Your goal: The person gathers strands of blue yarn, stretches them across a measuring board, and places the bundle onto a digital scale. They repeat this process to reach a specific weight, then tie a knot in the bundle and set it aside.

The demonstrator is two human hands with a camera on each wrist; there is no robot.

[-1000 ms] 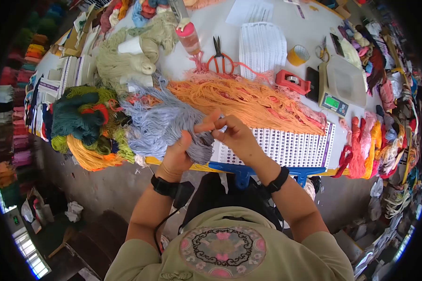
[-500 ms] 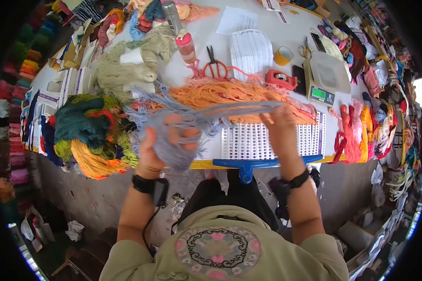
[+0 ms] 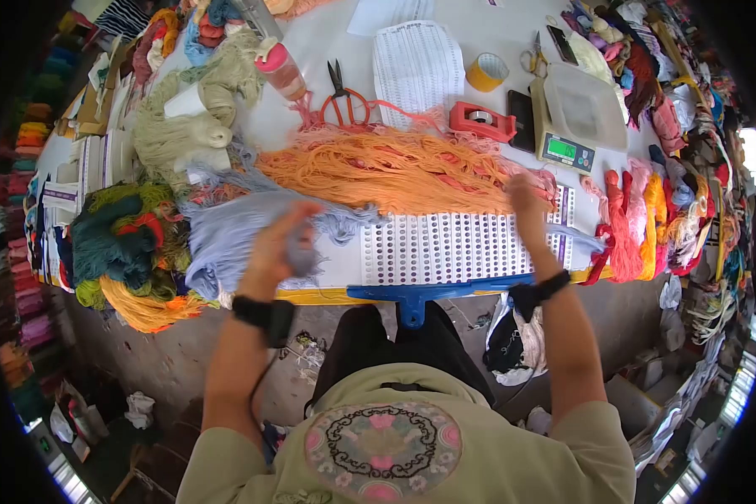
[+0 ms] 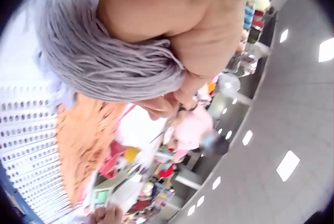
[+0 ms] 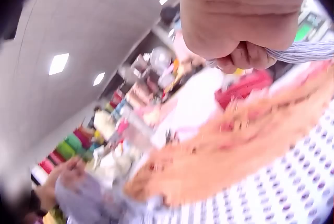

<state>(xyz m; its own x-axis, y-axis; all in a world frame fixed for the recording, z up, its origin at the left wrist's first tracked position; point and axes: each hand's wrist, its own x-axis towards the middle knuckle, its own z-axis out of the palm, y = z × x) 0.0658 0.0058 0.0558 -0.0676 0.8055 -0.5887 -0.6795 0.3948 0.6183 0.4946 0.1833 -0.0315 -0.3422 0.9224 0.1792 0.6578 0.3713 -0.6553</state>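
Observation:
My left hand (image 3: 287,238) is raised over the table's front edge and grips a bundle of grey-lavender yarn (image 3: 302,254); the left wrist view shows the fingers curled round that grey yarn (image 4: 104,62). Far to the right, my right hand (image 3: 522,195) is clenched over the end of the white dotted board (image 3: 445,248). In the right wrist view its fist (image 5: 240,20) pinches a thin grey strand (image 5: 308,51) that runs off to the side. A larger lavender yarn pile (image 3: 223,227) lies just left of my left hand.
A long orange yarn heap (image 3: 386,168) lies behind the board. Further back are red-handled scissors (image 3: 344,102), a red tape dispenser (image 3: 481,120), a yellow tape roll (image 3: 485,73), a scale (image 3: 575,118) and a pink-capped bottle (image 3: 281,67). Teal and green skeins (image 3: 113,239) sit left, pink-red skeins (image 3: 634,227) right.
My hands went from pinching together at the centre to wide apart. The right hand drew a grey strand out to the right while the left kept hold of the bundle.

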